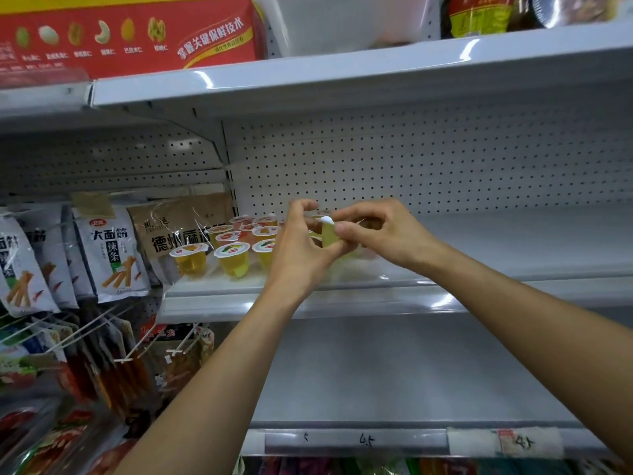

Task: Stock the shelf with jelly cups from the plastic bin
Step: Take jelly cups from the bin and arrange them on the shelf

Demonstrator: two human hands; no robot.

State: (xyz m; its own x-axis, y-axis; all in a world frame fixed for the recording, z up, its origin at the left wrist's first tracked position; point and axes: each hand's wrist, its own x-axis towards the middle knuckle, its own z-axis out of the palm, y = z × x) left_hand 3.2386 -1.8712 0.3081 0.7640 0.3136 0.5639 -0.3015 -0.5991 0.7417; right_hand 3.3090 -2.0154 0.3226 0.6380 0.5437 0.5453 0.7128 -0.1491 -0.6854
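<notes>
Both my hands are raised over the middle shelf [479,289]. My left hand [301,248] and my right hand [380,234] meet around a yellow jelly cup [329,234], fingers of both curled on it. More cup rims show behind the fingers of each hand, partly hidden. Several jelly cups [236,245] with yellow and orange jelly stand in rows at the shelf's left end, just left of my left hand. The plastic bin is out of view.
Hanging snack bags [109,252] fill the pegboard section on the left. A red nut box [130,32] sits on the top shelf [342,73]. The lower shelf [394,371] carries price labels [503,440] on its front rail. The perforated back panel [428,159] lies behind my hands.
</notes>
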